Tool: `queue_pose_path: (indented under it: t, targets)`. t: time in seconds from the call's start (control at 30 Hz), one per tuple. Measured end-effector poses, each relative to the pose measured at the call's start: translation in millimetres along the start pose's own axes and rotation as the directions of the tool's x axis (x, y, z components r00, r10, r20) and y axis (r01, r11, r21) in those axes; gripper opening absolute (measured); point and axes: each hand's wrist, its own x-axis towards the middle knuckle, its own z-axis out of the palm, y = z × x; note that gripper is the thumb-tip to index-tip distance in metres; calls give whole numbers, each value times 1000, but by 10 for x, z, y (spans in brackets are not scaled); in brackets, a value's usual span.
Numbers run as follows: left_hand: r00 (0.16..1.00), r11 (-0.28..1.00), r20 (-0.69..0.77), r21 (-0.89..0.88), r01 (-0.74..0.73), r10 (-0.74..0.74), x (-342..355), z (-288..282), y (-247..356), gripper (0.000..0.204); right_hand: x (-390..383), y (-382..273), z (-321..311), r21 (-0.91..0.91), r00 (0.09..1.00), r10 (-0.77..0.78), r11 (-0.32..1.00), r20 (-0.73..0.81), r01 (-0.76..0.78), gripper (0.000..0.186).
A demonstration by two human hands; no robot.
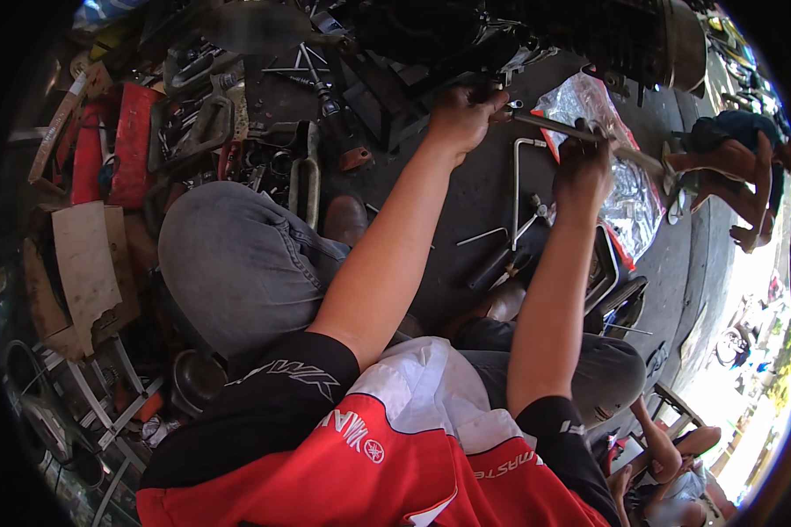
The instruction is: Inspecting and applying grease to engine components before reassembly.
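Note:
My right hand [583, 171] is closed round a long metal bar [628, 155], which slants from beside my left hand out to the right. The bar's near-round bright end [515, 104] sits just by my left thumb. My left hand [462, 119] is closed at the underside of a dark engine [580, 35]; what its fingers hold is hidden. Below the bar, an L-shaped metal wrench [516, 189] lies on the dark floor, with several hand tools [510, 255] near it.
A clear plastic bag with red edges [637, 206] lies right of my right hand. Open red toolboxes [134, 145] and trays of tools [206, 132] stand left. Cardboard [88, 272] lies beside my left knee. Another person [738, 158] crouches at far right, and another [677, 465] at lower right.

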Motion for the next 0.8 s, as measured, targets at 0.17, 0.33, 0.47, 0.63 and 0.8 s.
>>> queue_pose_path:
  t: [0.17, 0.33, 0.47, 0.63, 0.8]
  targets:
    - [994, 996, -103, 69, 53, -46, -10, 62, 56, 15, -278, -217, 343, 661, 947, 292, 738, -133, -134, 39]
    - [989, 986, -145, 159, 50, -27, 38, -14, 36, 19, -1060, -224, 671, 405, 948, -319, 868, 11, 288, 34]
    - [989, 983, -54, 112, 144, -139, 141, -83, 29, 16, -1089, -207, 688, 176, 874, -482, 867, 64, 466, 38]
    - [978, 986, 150, 103, 132, -146, 105, -147, 150, 21, -550, -219, 561, 550, 967, -15, 820, -256, 159, 32]
    - [993, 977, 86, 208, 56, -75, -7, -89, 149, 23, 145, -29, 283, 741, 853, 507, 525, 123, -419, 41]
